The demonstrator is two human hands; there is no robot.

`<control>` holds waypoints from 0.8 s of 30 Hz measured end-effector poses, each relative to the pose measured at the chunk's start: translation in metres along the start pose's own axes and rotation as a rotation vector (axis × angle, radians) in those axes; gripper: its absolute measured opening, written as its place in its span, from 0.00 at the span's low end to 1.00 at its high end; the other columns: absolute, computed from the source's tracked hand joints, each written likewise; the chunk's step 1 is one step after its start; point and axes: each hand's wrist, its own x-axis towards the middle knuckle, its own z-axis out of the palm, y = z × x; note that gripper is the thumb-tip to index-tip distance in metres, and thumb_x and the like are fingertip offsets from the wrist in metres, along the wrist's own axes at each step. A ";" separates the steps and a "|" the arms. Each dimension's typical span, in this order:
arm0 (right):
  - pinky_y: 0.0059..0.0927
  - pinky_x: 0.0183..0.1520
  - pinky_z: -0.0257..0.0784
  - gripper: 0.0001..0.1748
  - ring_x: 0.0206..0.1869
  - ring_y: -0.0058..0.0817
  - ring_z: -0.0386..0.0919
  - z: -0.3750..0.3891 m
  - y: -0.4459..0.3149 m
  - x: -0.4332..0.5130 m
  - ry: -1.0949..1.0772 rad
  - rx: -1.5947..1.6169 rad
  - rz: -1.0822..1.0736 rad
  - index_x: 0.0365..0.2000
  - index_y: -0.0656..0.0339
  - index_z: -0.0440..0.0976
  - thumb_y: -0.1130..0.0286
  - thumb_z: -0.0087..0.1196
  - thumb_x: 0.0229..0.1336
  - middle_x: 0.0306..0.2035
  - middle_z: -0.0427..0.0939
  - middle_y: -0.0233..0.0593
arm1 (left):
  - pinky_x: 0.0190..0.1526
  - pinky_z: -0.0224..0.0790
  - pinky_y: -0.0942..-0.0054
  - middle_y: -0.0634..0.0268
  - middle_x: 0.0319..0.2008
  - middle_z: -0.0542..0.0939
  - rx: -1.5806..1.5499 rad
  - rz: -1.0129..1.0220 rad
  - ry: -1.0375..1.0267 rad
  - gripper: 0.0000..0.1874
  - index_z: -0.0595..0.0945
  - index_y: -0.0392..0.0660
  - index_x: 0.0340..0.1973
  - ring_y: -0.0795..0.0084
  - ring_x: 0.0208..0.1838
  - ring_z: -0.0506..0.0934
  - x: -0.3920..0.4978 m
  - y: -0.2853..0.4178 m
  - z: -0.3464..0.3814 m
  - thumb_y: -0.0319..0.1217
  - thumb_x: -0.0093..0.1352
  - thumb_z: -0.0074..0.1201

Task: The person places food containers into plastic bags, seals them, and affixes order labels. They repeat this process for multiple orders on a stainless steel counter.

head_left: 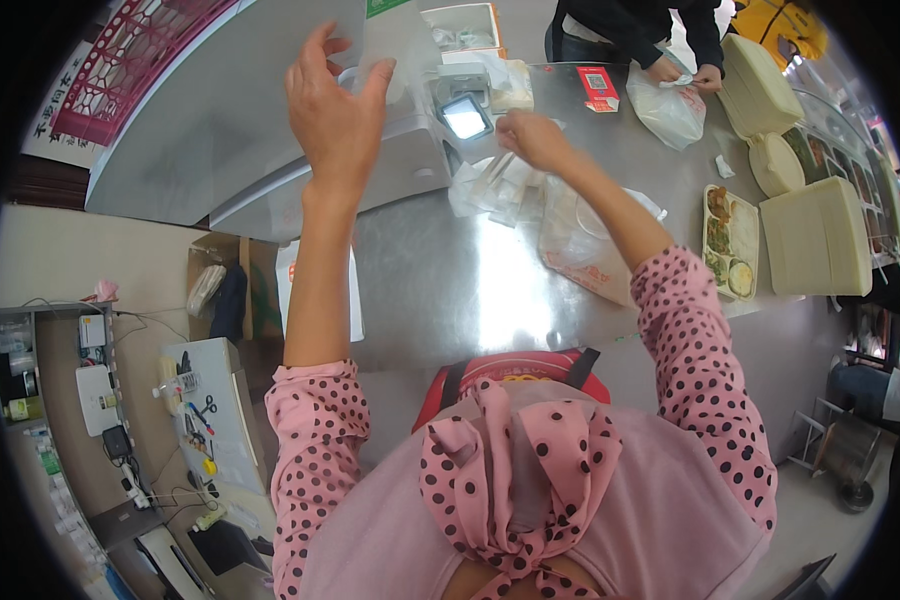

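My left hand (337, 120) is raised at the upper left with its fingers apart and nothing between them. Close beside it stands a translucent plastic box (397, 64) with a green panel at its top. My right hand (536, 139) hovers over the metal counter, its fingers curled; whether they grip anything small is hidden. Just left of that hand is a small device with a lit screen (465, 118). Below it lie several thin clear-wrapped packets (499, 187). Under my right forearm sits a translucent plastic bag (581, 244) with red print.
Across the steel counter (427, 285), another person's hands (682, 77) hold a tied plastic bag (666, 112). At right are an open compartment tray of food (729, 244) and stacked foam containers (814, 240). A red printed card (598, 88) lies near the far edge.
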 end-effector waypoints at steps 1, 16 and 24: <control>0.39 0.39 0.68 0.09 0.35 0.44 0.75 -0.012 0.005 0.010 -0.062 -0.003 -0.029 0.31 0.62 0.75 0.69 0.51 0.49 0.29 0.77 0.48 | 0.40 0.66 0.71 0.63 0.37 0.77 0.023 -0.026 -0.010 0.28 0.73 0.41 0.48 0.68 0.36 0.72 0.003 0.000 0.001 0.35 0.53 0.62; 0.40 0.41 0.72 0.22 0.42 0.35 0.76 -0.003 0.041 0.162 -0.777 -0.414 0.050 0.38 0.51 0.78 0.74 0.62 0.34 0.39 0.78 0.37 | 0.38 0.63 0.74 0.64 0.26 0.76 -0.349 -0.349 -0.059 0.14 0.81 0.38 0.31 0.73 0.34 0.70 0.017 -0.026 0.009 0.34 0.53 0.62; 0.36 0.41 0.72 0.20 0.42 0.36 0.76 0.075 0.070 0.215 -0.600 -0.474 -0.009 0.33 0.55 0.76 0.78 0.62 0.32 0.35 0.78 0.37 | 0.41 0.64 0.72 0.63 0.30 0.75 -0.423 -0.370 -0.012 0.14 0.81 0.39 0.33 0.71 0.35 0.71 0.014 -0.021 0.009 0.31 0.52 0.62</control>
